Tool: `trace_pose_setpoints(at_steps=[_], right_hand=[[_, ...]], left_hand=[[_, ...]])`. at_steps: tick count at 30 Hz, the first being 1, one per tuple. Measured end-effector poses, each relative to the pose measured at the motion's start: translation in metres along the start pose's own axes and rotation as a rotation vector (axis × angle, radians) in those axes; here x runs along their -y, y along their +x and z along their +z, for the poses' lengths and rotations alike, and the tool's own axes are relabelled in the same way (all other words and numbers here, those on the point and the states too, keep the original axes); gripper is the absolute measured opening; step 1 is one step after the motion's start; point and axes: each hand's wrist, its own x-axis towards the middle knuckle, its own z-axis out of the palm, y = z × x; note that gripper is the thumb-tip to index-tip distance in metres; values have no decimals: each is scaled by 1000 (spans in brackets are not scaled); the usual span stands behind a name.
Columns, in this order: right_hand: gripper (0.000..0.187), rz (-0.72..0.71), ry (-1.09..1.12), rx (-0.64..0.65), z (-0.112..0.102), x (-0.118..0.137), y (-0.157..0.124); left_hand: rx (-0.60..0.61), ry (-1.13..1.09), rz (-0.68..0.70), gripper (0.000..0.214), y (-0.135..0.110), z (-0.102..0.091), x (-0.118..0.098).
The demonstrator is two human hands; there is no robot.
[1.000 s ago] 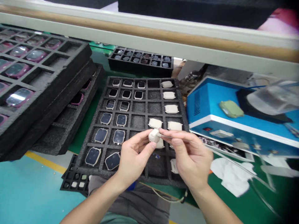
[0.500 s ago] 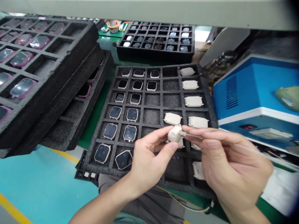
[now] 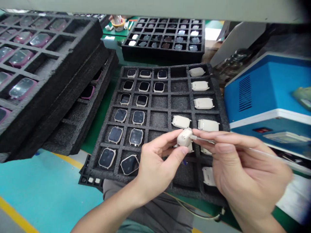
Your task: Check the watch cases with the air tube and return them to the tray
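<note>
My left hand point(image 3: 156, 163) pinches a cream watch case point(image 3: 184, 138) between thumb and fingers, tilted on edge above the tray. In my right hand point(image 3: 245, 171) is a thin, rod-like tool point(image 3: 205, 140) with a pale, see-through tip touching the side of the case. Its exact kind is unclear. Below both hands lies a dark grey foam tray point(image 3: 158, 120). Watches with dark screens, such as one watch point(image 3: 138, 117), sit in its left columns. More cream cases, such as one case point(image 3: 204, 103), rest on the right, some hidden behind my hands.
To the left rises a stack of foam trays point(image 3: 80, 55) with pink-framed watches. A further tray point(image 3: 162, 48) of watch parts stands at the back, beside a roll of tape point(image 3: 118, 23). A blue machine point(image 3: 274, 90) is on the right. A pale beam point(image 3: 155, 8) crosses overhead.
The view has shifted slightly. Both hands keep their grips, and the tool's tip stays against the side of the watch case.
</note>
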Motion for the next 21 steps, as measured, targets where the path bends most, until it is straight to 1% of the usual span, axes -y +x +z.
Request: trace_pose_setpoints(at_steps=[6,21], right_hand=[[10,-32,19,-18,1,-3,1],[9,-40,33,-20,2,-4,1]], left_hand=[[2,-5,3,34,0,0,0],[6,-14,6,33,0,0,0]])
